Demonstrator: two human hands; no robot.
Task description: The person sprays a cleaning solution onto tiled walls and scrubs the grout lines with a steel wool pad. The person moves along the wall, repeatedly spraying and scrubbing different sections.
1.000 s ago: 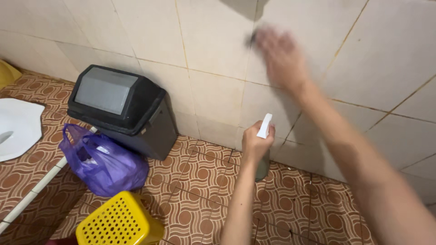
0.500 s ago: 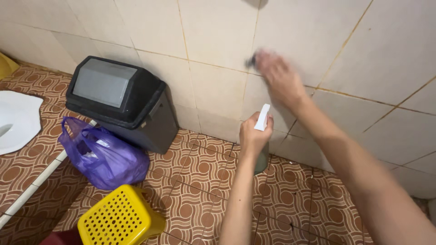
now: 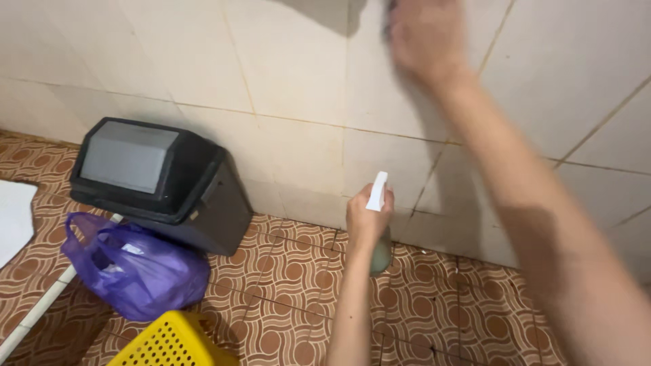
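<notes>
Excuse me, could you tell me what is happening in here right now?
A person presses the right hand, blurred, against the cream tiled wall, high up. The left hand holds a spray bottle with a white nozzle lower down. A black swing-lid bin, a purple bag and a yellow basket sit on the floor.

Two bare forearms, sleeveless, no gloves, rings or watch.

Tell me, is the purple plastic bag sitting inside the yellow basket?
No, the purple plastic bag lies on the tiled floor beside the black bin, apart from and above the yellow basket in the picture.
</notes>
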